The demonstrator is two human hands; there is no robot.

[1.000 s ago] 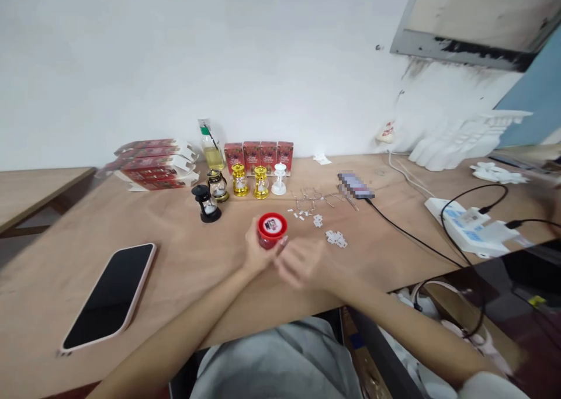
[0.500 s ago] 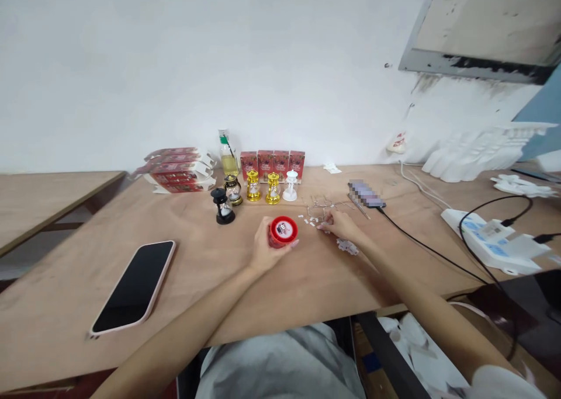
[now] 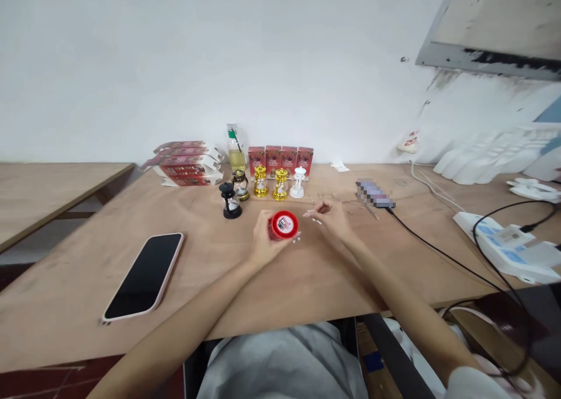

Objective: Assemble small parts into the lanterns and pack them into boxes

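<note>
My left hand (image 3: 264, 239) is wrapped round a small red lantern (image 3: 283, 225) lying with its round base towards me, on the wooden table (image 3: 210, 270). My right hand (image 3: 329, 219) hovers just right of it with the fingers curled in a pinch over small white plastic pieces (image 3: 316, 220); what the pinch holds is too small to make out. A few tiny white bits (image 3: 296, 240) lie under the red lantern. Thin wire handles (image 3: 333, 199) are scattered behind my right hand.
Behind stand a black lantern (image 3: 229, 200), two gold lanterns (image 3: 270, 183), a white lantern (image 3: 298, 182), red boxes (image 3: 280, 156), a stack of flat boxes (image 3: 184, 164) and a bottle (image 3: 235, 151). A black phone (image 3: 144, 275) lies left. A power strip (image 3: 504, 241) with cables sits right.
My right hand moved from near the table's front edge out to the small white pieces, then drew back a little towards the red lantern. My left hand kept hold of the lantern.
</note>
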